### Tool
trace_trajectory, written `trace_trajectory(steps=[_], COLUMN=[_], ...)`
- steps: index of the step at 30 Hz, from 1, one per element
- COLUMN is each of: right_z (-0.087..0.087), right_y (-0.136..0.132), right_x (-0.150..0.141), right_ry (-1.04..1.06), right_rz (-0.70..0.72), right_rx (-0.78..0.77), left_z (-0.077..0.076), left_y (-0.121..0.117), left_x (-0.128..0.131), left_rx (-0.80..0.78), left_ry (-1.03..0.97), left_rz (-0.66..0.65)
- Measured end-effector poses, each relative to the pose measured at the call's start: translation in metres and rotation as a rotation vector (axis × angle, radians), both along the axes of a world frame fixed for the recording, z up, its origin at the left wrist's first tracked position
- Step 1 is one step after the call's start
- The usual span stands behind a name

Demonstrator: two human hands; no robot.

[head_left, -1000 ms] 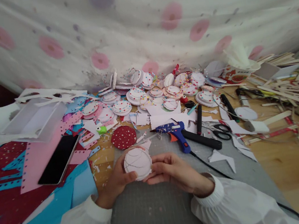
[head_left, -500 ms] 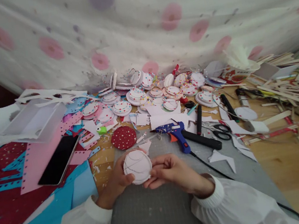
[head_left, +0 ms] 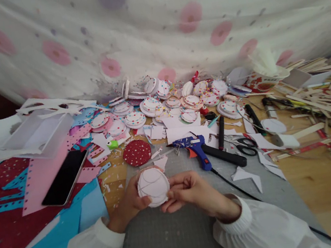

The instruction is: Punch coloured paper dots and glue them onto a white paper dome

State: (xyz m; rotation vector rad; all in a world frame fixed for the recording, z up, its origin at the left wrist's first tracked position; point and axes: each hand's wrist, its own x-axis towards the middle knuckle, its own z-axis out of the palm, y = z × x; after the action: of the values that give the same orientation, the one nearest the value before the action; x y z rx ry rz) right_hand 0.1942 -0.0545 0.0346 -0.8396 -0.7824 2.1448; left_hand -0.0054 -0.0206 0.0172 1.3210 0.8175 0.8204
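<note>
A white paper disc [head_left: 154, 186] with a thin wire or string looped across its face is held above the grey cutting mat [head_left: 170, 243]. My left hand [head_left: 130, 200] grips its left edge, thumb on the face and fingers hidden behind. Thumb and fingers of my right hand [head_left: 188, 190] pinch at its lower right edge, where the thin strand runs. Just beyond the disc lies a dark red disc with white specks [head_left: 137, 152]. A blue glue gun [head_left: 195, 146] rests on the mat to the right.
Several decorated paper discs [head_left: 151, 104] are heaped along the curtain. A phone [head_left: 65, 178] and coloured sheets lie left, with a white box [head_left: 39, 135] behind. Black scissors [head_left: 245, 147], paper scraps [head_left: 245, 176] and wooden sticks [head_left: 317, 93] spread to the right. The glue gun's cord crosses the mat.
The disc has dropped slightly and tilted more toward me. My right hand's fingers have shifted slightly down along its right edge. The other things stay in place.
</note>
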Motion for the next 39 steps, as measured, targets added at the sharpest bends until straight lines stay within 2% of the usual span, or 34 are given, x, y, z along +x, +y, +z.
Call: trace_trajectory(steps=[5, 10, 19, 28, 35, 39], right_z=[-0.002, -0.003, 0.001, -0.004, -0.004, -0.006], right_y=[0.002, 0.004, 0.001, 0.004, 0.003, 0.002], right_x=[0.000, -0.002, -0.004, -0.005, -0.006, -0.007], right_ry=[0.002, 0.002, 0.015, -0.073, -0.068, -0.056], right_rz=[-0.014, -0.101, -0.185, -0.175, -0.189, -0.198], right_rx=[-0.006, 0.038, 0.038, 0.067, 0.028, 0.032], left_z=[-0.006, -0.011, -0.009, -0.004, 0.002, 0.000], left_y=[0.001, 0.001, 0.002, 0.001, 0.001, 0.002], left_x=[-0.002, -0.001, 0.000, 0.002, 0.003, 0.003], left_rx=[0.018, -0.007, 0.040, 0.009, 0.004, 0.015], left_ry=[-0.049, -0.057, 0.026, 0.011, 0.044, 0.050], left_rz=[-0.026, 0.002, -0.005, -0.021, -0.042, -0.033])
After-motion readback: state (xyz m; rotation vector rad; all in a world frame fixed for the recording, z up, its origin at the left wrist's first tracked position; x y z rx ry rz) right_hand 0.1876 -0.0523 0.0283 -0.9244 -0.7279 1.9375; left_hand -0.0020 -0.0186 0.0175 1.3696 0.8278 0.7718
